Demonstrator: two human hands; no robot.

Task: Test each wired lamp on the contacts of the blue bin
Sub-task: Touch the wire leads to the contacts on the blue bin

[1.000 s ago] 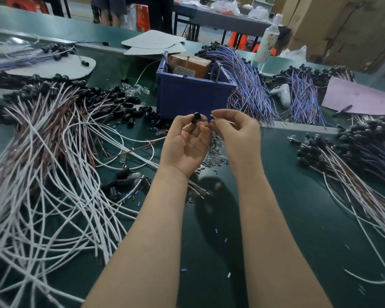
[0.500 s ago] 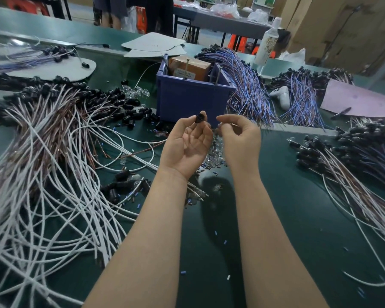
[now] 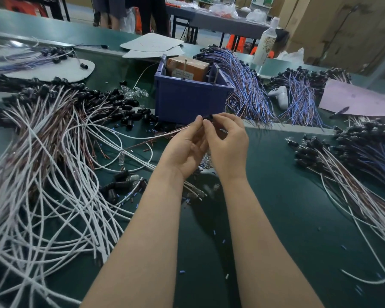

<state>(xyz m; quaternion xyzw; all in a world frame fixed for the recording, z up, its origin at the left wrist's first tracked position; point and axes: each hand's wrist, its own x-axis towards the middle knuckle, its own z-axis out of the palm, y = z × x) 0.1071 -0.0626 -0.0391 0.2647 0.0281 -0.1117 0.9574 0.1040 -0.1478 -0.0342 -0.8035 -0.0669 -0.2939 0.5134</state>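
Pinching black lamp socket between left hand, right hand.

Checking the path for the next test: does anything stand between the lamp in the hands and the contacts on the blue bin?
Nothing visible does. The left hand and right hand pinch the black lamp in front of the blue bin; its metal contacts stand at the rim, higher up, with open air between.
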